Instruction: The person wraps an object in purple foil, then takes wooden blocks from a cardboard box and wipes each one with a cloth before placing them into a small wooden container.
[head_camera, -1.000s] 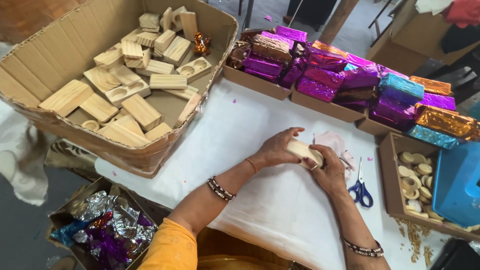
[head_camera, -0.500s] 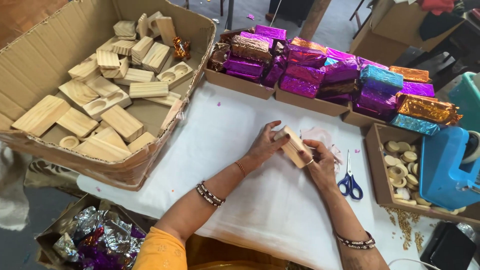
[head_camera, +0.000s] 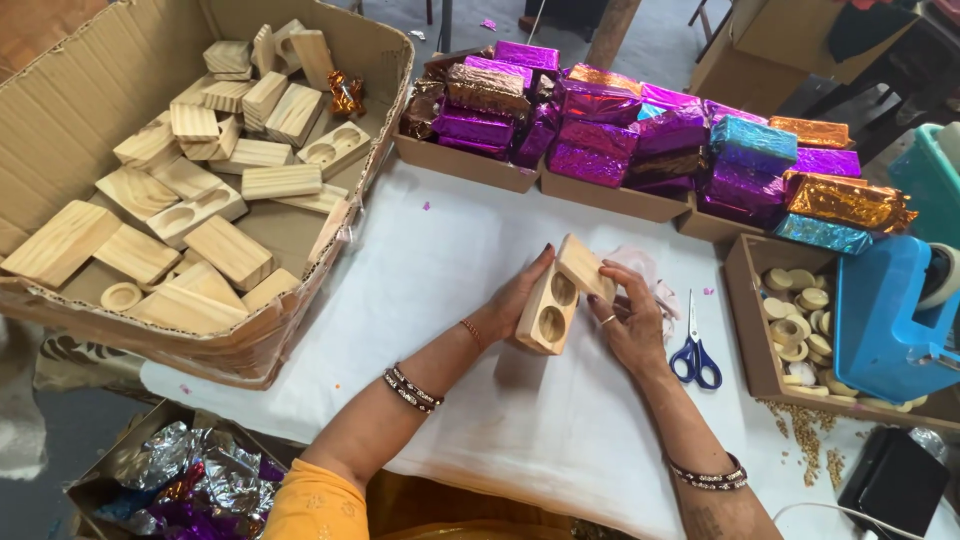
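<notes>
**A:** What is seen from the head view, at the middle?

**B:** A wooden block (head_camera: 552, 297) with two round hollows is held up over the white-covered table (head_camera: 480, 400). It is gripped by the left hand (head_camera: 512, 300), whose fingers are closed along its left side, and steadied by the right hand (head_camera: 630, 325), whose fingers are curled against its upper right end (the hollows are turned toward the camera).

**A:** And to the right of the hands?

**B:** Blue-handled scissors (head_camera: 692, 350) are laid on the table just beside the right hand. Crumpled pale paper (head_camera: 645, 270) is seen behind that hand. Further right, a shallow tray of small wooden rings (head_camera: 795, 310) is set, with a blue tape dispenser (head_camera: 885, 320) at its right side.

**A:** What is found at the left?

**B:** A large cardboard box (head_camera: 60, 110) filled with plain wooden blocks (head_camera: 230, 250) is placed at the table's left edge. Below it, a smaller box of crumpled foil (head_camera: 190, 475) is visible.

**A:** And at the far side?

**B:** Foil-wrapped blocks (head_camera: 600, 135), mostly purple with some orange and blue, are stacked in low cardboard trays.
</notes>
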